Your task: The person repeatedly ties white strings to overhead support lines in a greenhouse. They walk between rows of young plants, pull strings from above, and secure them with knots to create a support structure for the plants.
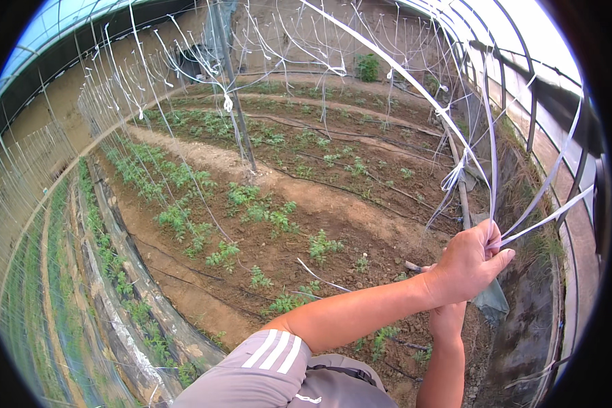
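Observation:
White plastic strings [491, 153] come down from above and from the right and meet in my left hand [466, 262], whose fingers are closed on them. My right hand [441, 301] lies just below and behind the left wrist, mostly hidden by it; its fingertips show near a short whitish stub, and I cannot tell what it holds. A knotted bundle of white string [454, 176] hangs a little to the left of and above my hands. A loose white strip [322, 275] trails left of my forearm, above the soil.
Rows of young green plants [324, 246] grow in brown soil, with black drip lines [306, 176] between them. A metal post [234, 92] stands behind. Many white strings hang from overhead wires. Curved greenhouse ribs [530, 81] and a low edge wall [520, 316] run along the right.

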Tool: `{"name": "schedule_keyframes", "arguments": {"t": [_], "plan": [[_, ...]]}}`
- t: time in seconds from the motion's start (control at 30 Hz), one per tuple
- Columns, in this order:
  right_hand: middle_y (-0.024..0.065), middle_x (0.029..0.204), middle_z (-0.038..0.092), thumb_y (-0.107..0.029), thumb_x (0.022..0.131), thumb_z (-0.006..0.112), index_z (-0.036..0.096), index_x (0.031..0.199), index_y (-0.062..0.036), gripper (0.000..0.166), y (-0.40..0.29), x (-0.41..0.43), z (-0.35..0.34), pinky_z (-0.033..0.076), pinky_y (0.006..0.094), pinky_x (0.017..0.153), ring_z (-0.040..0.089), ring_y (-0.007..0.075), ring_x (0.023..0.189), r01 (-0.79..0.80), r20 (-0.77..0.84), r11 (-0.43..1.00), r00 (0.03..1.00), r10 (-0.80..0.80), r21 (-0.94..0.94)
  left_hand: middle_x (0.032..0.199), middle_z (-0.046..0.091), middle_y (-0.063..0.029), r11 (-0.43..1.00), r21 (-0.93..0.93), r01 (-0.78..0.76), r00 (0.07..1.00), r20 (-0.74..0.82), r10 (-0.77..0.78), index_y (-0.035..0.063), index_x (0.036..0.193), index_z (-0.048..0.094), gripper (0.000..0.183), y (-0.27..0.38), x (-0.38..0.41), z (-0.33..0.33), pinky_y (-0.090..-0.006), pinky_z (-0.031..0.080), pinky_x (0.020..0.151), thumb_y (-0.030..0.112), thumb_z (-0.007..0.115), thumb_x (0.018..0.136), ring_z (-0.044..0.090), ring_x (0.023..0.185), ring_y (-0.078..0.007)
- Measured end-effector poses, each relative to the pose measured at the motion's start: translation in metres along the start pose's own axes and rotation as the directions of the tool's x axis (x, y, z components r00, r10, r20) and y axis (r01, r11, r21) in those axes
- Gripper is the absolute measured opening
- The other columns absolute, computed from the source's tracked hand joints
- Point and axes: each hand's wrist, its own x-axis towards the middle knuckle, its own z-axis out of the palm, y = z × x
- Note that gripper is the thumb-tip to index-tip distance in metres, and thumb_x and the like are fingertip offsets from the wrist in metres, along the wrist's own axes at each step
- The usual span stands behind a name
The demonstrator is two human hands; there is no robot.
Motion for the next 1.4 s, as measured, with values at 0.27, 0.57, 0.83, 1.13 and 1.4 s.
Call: {"name": "schedule_keyframes", "arguments": {"t": [0.27, 0.57, 0.83, 1.13, 1.4], "plan": [[0.0048, 0.056, 0.05, -0.019, 0.079, 0.067, 0.052, 0.069, -0.0045, 0.024, -0.032, -0.06, -0.015, 0.03, 0.034, 0.055, 0.036, 0.0144, 0.049, -0.251, 0.407, 0.696, 0.911, -0.064, 0.673, 0.056, 0.044, 0.0073, 0.965, -0.247, -0.084, 0.983, -0.178, 0.04, 0.0089, 0.064, 0.047, 0.043, 0.013, 0.004, -0.006, -0.0248, 0.029, 0.047, 0.023, 0.063, 0.101, 0.036, 0.056, -0.0026], [-0.0023, 0.063, 0.03, -0.014, 0.102, 0.05, 0.041, 0.14, 0.0161, 0.048, -0.113, 0.039, -0.072, 0.024, 0.0282, 0.062, 0.027, 0.0088, 0.06, 0.437, -0.276, 0.495, 0.889, -0.366, 0.751, 0.082, 0.065, -0.0049, 0.775, -0.308, 0.552, 0.817, 0.386, -0.428, 0.0024, 0.095, 0.063, 0.041, 0.05, -0.011, -0.004, -0.0325, 0.051, 0.062, 0.034, 0.043, 0.11, 0.063, 0.065, -0.0141], [0.0209, 0.137, 0.053, 0.0, 0.092, 0.044, 0.042, 0.142, 0.0118, 0.051, -0.059, 0.051, -0.075, 0.041, 0.0402, 0.113, 0.054, 0.0277, 0.127, -0.062, 0.272, 0.841, 0.957, -0.103, 0.538, 0.073, 0.065, -0.0216, 0.918, 0.382, -0.112, 0.992, -0.006, 0.124, -0.0006, 0.077, 0.066, 0.042, 0.03, -0.008, -0.032, -0.0491, 0.05, 0.065, 0.028, 0.051, 0.103, 0.064, 0.07, -0.0416], [0.004, 0.123, 0.059, -0.009, 0.096, 0.066, 0.053, 0.134, 0.0007, 0.041, -0.027, 0.011, -0.036, 0.05, 0.0274, 0.086, 0.06, 0.0115, 0.102, -0.008, 0.291, 0.994, 0.957, -0.025, 0.112, 0.058, 0.049, -0.0094, 0.956, 0.168, -0.239, 0.967, -0.052, 0.251, 0.0018, 0.063, 0.051, 0.053, 0.009, -0.004, -0.014, -0.0364, 0.038, 0.052, 0.035, 0.056, 0.104, 0.044, 0.053, -0.0188], [0.0069, 0.085, 0.05, 0.003, 0.096, 0.052, 0.046, 0.131, -0.0031, 0.036, -0.019, -0.079, -0.038, 0.05, 0.046, 0.091, 0.05, 0.0213, 0.078, 0.812, 0.34, 0.092, 0.34, -0.877, -0.576, 0.058, 0.043, 0.006, 0.976, -0.208, -0.063, 0.985, -0.169, 0.027, 0.0103, 0.068, 0.046, 0.054, -0.004, 0.025, -0.019, -0.0251, 0.033, 0.048, 0.044, 0.041, 0.11, 0.037, 0.054, -0.0025]]}}
